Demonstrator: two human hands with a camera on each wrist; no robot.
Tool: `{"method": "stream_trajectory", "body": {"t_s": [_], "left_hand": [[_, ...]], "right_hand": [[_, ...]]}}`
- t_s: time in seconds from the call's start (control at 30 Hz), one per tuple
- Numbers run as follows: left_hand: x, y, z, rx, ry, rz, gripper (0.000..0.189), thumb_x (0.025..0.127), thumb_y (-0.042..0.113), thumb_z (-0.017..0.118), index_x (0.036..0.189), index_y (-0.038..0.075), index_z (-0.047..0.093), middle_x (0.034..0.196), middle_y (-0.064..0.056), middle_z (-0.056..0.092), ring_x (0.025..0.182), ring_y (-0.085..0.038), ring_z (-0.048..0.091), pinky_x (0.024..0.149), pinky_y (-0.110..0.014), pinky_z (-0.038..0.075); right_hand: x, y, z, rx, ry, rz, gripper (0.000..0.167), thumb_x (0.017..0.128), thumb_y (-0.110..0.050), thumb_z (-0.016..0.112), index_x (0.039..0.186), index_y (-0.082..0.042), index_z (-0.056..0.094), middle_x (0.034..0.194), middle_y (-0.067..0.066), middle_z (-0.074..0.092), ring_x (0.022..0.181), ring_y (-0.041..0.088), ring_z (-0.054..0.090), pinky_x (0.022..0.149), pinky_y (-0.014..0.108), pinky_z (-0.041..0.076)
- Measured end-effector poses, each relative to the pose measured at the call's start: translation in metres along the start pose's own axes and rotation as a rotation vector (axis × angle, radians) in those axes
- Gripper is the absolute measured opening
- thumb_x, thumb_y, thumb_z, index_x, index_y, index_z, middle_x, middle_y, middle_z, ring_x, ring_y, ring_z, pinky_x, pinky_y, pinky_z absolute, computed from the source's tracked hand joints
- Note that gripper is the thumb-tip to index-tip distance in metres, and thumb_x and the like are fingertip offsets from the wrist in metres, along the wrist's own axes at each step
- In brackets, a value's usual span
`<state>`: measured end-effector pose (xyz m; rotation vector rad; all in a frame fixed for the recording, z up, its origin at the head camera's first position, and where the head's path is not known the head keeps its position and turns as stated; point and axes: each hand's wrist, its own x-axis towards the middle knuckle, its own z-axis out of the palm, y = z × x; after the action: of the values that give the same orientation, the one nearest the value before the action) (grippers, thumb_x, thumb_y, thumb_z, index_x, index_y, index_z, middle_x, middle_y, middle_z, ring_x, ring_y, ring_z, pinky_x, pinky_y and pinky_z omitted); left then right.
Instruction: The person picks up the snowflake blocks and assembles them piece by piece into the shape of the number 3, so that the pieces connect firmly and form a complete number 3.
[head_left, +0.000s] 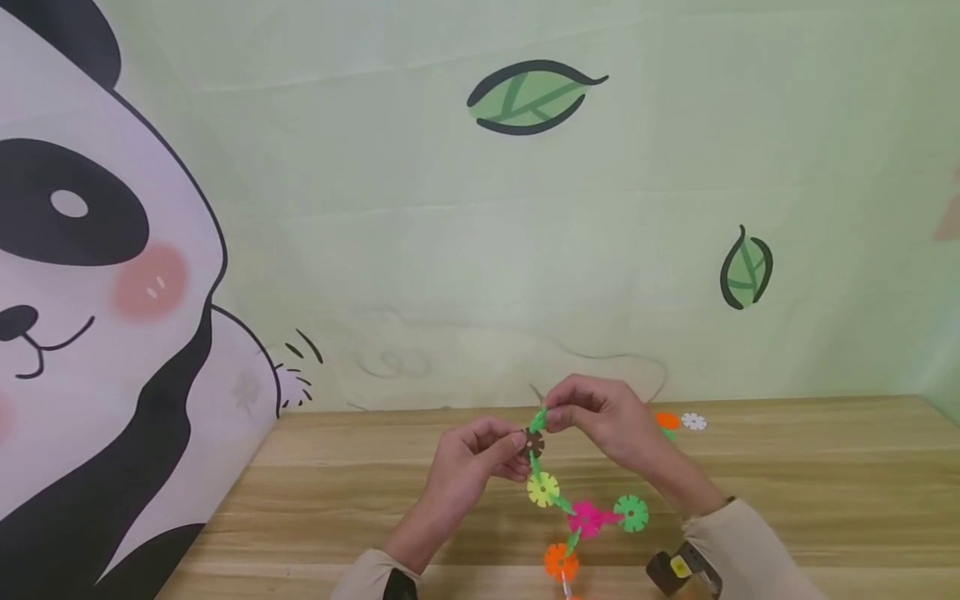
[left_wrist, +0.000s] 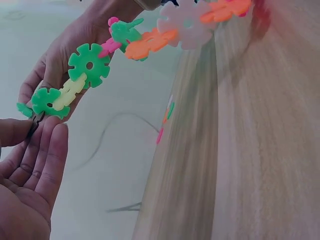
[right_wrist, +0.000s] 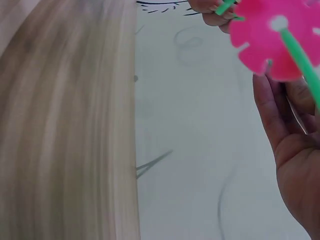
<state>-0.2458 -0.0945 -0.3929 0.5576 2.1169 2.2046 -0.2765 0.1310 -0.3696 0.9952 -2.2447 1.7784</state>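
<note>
A chain of notched plastic snowflake discs hangs between my two hands in the head view. My left hand [head_left: 467,458] pinches a brown disc [head_left: 535,446] near its upper end. My right hand [head_left: 609,417] pinches the green disc [head_left: 538,419] joined just above the brown one. Below hang a yellow disc [head_left: 543,490], a pink disc [head_left: 583,520], a round green disc [head_left: 631,513] out to the right and an orange disc [head_left: 561,562]. In the left wrist view, a pale pink disc [left_wrist: 185,24] is farther along. A large pink disc [right_wrist: 275,42] partly covers the right hand in the right wrist view.
At the back right of the wooden table [head_left: 337,492] lie a loose orange disc [head_left: 667,420], a white disc [head_left: 694,422] and a bit of green. Behind the table's far edge stands a green backdrop [head_left: 420,250] printed with a panda and leaves.
</note>
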Motion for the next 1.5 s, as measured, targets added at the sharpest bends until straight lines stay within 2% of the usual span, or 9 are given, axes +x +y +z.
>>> {"method": "stream_trajectory", "body": {"t_s": [0.13,0.33,0.57,0.77,0.97,1.1,1.2,1.5], "left_hand": [[0.001,-0.001,0.000,0.001,-0.004,-0.010,0.020,0.101,0.004,0.070,0.108,-0.015,0.068,0.090,-0.015,0.076,0.073,-0.014,0.073,0.073,-0.032,0.066],[0.000,0.001,-0.001,-0.005,-0.019,-0.022,0.020,0.102,0.005,0.069,0.108,-0.014,0.068,0.086,-0.009,0.074,0.072,-0.013,0.072,0.074,-0.031,0.066],[0.000,0.000,-0.001,-0.022,-0.017,-0.046,0.019,0.101,0.004,0.070,0.108,-0.014,0.068,0.086,-0.010,0.075,0.071,-0.014,0.073,0.074,-0.033,0.066],[0.000,0.000,0.000,-0.024,-0.006,-0.042,0.020,0.101,0.004,0.070,0.108,-0.014,0.068,0.087,-0.010,0.075,0.072,-0.014,0.073,0.075,-0.033,0.066],[0.000,0.000,0.000,0.012,0.011,-0.004,0.020,0.099,0.007,0.073,0.107,-0.011,0.070,0.095,-0.018,0.077,0.077,-0.017,0.073,0.077,-0.035,0.066],[-0.001,0.001,0.000,0.025,0.017,0.005,0.020,0.097,0.008,0.076,0.106,-0.009,0.072,0.098,-0.019,0.077,0.079,-0.019,0.074,0.078,-0.037,0.066],[-0.002,0.002,0.000,0.029,0.006,0.000,0.020,0.097,0.009,0.077,0.106,-0.008,0.073,0.098,-0.017,0.078,0.081,-0.019,0.075,0.079,-0.037,0.066],[-0.002,0.003,0.001,0.057,-0.031,0.011,0.019,0.097,0.003,0.074,0.108,-0.012,0.070,0.098,-0.019,0.077,0.081,-0.019,0.075,0.078,-0.036,0.066]], "right_hand": [[-0.001,0.000,0.003,0.009,0.007,-0.007,0.012,0.099,0.008,0.067,0.103,0.000,0.074,0.093,0.009,0.077,0.087,0.021,0.077,0.086,0.037,0.065],[-0.001,0.001,0.004,0.001,0.006,0.008,0.011,0.099,0.006,0.068,0.104,-0.001,0.075,0.093,0.007,0.077,0.087,0.022,0.077,0.088,0.037,0.064],[-0.001,0.002,0.007,0.008,0.010,0.000,0.010,0.098,0.005,0.069,0.103,0.000,0.076,0.090,0.007,0.077,0.084,0.021,0.074,0.086,0.036,0.064],[-0.001,0.001,0.007,0.011,0.005,-0.016,0.011,0.098,0.007,0.069,0.103,0.001,0.076,0.092,0.008,0.077,0.086,0.021,0.075,0.086,0.036,0.064],[-0.001,-0.003,0.001,-0.053,-0.032,-0.024,0.014,0.100,0.006,0.067,0.109,0.001,0.077,0.100,0.008,0.078,0.094,0.026,0.077,0.088,0.035,0.064],[0.000,-0.007,-0.001,-0.084,-0.060,0.012,0.016,0.102,0.001,0.066,0.114,0.000,0.077,0.105,0.007,0.078,0.099,0.031,0.077,0.091,0.036,0.063],[0.000,-0.011,0.000,-0.109,-0.073,0.035,0.017,0.103,-0.001,0.067,0.116,-0.002,0.077,0.108,0.004,0.078,0.100,0.028,0.077,0.094,0.036,0.062],[-0.001,-0.018,0.000,-0.197,-0.085,-0.009,0.018,0.099,0.000,0.072,0.114,-0.006,0.079,0.107,0.001,0.078,0.100,0.016,0.076,0.093,0.033,0.062]]}}
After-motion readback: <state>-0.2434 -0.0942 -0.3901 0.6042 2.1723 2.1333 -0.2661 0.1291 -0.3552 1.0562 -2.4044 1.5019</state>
